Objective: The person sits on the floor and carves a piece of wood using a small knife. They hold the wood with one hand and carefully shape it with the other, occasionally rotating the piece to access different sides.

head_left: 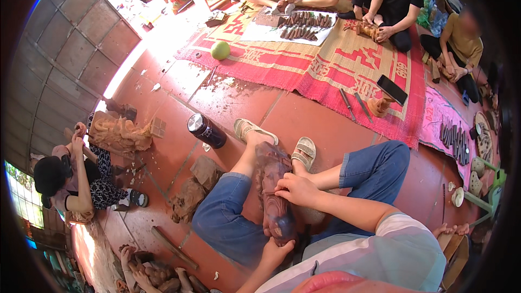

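A dark reddish-brown wood carving (277, 192) stands between my bent legs, its upper end near my sandals. My left hand (278, 253) is closed around its near, rounded end. My right hand (297, 190) lies on the middle of the carving with fingers bent and pressed together against the surface. Whether a small thing is under those fingertips is hidden. Near my left foot stands a dark thermos flask (207, 131) with a silver lid. Rough brown wood lumps (190, 195) lie beside my left knee.
A red patterned mat (282, 70) spreads ahead, bearing a green round fruit (220, 50), two thin tools (355, 106), a phone (392, 90) on a wooden stand, and rows of carving tools (306, 20). Several people work around me. At left, one sits by a large carving (122, 133).
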Available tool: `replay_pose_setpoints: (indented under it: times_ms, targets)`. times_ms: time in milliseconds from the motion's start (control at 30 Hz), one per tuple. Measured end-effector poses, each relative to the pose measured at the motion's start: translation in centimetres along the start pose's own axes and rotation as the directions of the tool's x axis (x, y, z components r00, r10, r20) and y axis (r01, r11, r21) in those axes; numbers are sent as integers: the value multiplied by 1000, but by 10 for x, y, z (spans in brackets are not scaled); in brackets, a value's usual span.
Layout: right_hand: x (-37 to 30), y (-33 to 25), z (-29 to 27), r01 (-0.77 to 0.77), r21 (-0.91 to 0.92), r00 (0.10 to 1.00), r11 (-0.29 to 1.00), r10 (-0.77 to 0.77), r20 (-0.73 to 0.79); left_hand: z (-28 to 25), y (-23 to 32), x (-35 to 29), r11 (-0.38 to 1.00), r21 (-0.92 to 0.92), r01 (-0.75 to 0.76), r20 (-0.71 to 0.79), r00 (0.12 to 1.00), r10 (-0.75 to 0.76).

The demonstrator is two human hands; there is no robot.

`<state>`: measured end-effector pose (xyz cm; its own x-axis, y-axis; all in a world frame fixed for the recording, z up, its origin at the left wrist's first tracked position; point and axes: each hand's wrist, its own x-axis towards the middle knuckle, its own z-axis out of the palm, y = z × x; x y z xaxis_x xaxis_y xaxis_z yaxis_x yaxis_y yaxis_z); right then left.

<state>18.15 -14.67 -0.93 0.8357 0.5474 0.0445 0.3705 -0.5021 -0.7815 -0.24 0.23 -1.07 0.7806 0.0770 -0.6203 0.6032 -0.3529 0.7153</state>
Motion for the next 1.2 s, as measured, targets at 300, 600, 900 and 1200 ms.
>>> replay_pose_setpoints:
  times_ms: [300, 600, 900, 1200]
  targets:
    - [-1, -2, -2, -8, 18, 1000, 1000, 8, 1, 1, 4, -2, 1000, 0, -2, -15, 1000, 2]
    - [4, 3, 1, 113, -126, 986, 986, -127, -104, 2, -7, 3, 1000, 3, -17, -14, 1000, 17]
    - [6, 4, 4, 126, -147, 987, 981, -139, -84, 1, -1, -1, 1000, 3, 19, -17, 1000, -18]
    - [6, -8, -2, 31, -11, 999, 999, -31, -13, -1, 3, -3, 999, 31, 40, -1, 999, -40]
